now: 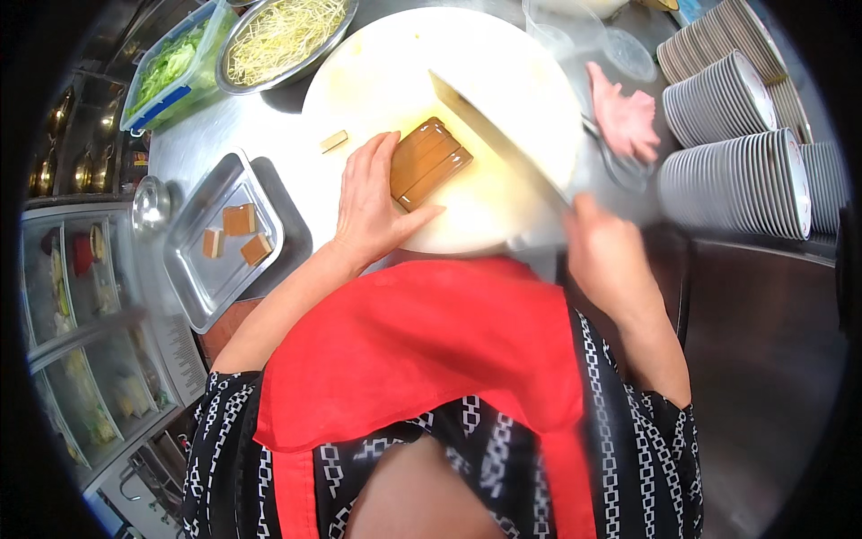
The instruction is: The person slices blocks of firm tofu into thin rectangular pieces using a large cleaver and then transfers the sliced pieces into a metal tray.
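My left hand rests against a glossy brown block, which looks like braised pressed tofu. Its fingers lie along the left side and the thumb along the lower end. Lengthwise lines divide the block's top into strips. The block lies on a round white cutting board. At the right, my right hand, blurred, grips a broad kitchen knife. The blade slants up and left over the board, apart from the block's right side. A small pale piece with a brown edge lies left of the block.
Left of the board, a steel tray holds 3 brown-and-pale pieces. A bowl of bean sprouts and a plastic box of leafy greens stand farther back. Stacked plates and a crumpled pink cloth are on the right.
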`<act>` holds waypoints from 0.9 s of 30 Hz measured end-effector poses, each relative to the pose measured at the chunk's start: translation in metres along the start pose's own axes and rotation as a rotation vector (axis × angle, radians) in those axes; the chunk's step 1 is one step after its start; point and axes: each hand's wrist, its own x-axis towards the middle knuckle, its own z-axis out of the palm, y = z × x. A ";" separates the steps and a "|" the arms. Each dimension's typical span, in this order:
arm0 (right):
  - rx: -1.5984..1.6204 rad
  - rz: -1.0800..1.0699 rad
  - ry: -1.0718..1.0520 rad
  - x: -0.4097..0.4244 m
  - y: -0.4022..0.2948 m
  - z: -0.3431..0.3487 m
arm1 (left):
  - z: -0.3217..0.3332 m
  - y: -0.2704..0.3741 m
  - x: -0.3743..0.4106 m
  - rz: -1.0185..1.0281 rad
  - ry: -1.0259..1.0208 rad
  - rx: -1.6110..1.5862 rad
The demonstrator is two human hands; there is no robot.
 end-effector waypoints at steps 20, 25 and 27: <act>-0.053 -0.071 -0.044 0.003 -0.026 0.008 | 0.008 0.006 0.000 -0.050 0.049 -0.010; 0.036 0.042 -0.067 0.004 -0.024 -0.002 | -0.008 0.015 -0.010 -0.524 0.256 -0.656; 0.053 0.042 -0.076 0.007 -0.023 -0.001 | -0.009 0.030 -0.010 -0.575 0.289 -0.730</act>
